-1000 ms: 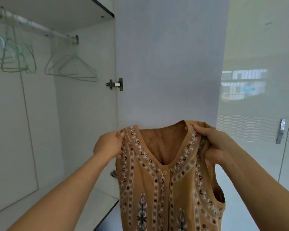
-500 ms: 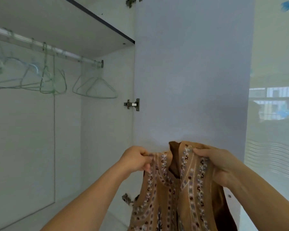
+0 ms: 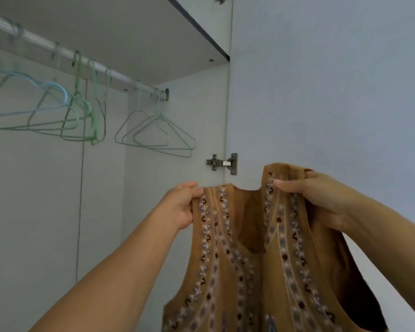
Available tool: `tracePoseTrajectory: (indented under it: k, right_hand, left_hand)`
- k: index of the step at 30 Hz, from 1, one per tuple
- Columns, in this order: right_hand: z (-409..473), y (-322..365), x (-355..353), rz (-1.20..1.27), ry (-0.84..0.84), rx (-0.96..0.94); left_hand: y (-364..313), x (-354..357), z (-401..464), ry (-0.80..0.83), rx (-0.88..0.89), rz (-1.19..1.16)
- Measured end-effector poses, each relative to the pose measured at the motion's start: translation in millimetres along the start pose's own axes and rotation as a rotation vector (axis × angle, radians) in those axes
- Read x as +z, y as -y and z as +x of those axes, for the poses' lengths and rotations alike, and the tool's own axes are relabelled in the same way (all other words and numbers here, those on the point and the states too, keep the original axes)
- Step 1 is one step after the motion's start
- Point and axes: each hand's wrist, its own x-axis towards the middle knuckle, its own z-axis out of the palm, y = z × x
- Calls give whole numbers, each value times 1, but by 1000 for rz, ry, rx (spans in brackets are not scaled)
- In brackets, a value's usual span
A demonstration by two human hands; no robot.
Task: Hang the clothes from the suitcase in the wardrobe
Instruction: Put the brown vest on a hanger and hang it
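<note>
A tan sleeveless vest with embroidered flower bands hangs in front of me, held up by both shoulders. My left hand pinches its left shoulder strap. My right hand grips the right shoulder strap, thumb on the front. The open wardrobe is to the left, with a metal rail under its shelf. Several thin green and blue wire hangers hang empty on the rail, up and left of my left hand. The suitcase is out of view.
The open wardrobe door stands straight behind the vest, joined by a metal hinge just above my hands. A shelf board caps the hanging space. The wardrobe's white back wall is bare below the hangers.
My view has tilted up and closer to the wardrobe, so rail and hangers sit larger and lower. The vest was bunched together half a second ago and is spread wider between my hands now.
</note>
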Motion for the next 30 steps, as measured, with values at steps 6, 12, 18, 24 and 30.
tracePoseTrajectory:
  k: [6,12,18,24,30]
  right_hand:
    - [71,5,70,44,-28,-108]
    - [126,4,123,20,-93,-169]
    - [145,2,125,-17,-99,-165]
    - [142,2,85,81,-236,-147]
    - [143,2,77,101,-269,-118]
  left_hand:
    - [-44,-51,63,29,99,-50]
    - [-54,-59,132,-14,-1,13]
    - [-50,-39,187,23,-13,-17]
    - [-54,-16,212,63,0,-212]
    - [-61,-8,201,81,9,-244]
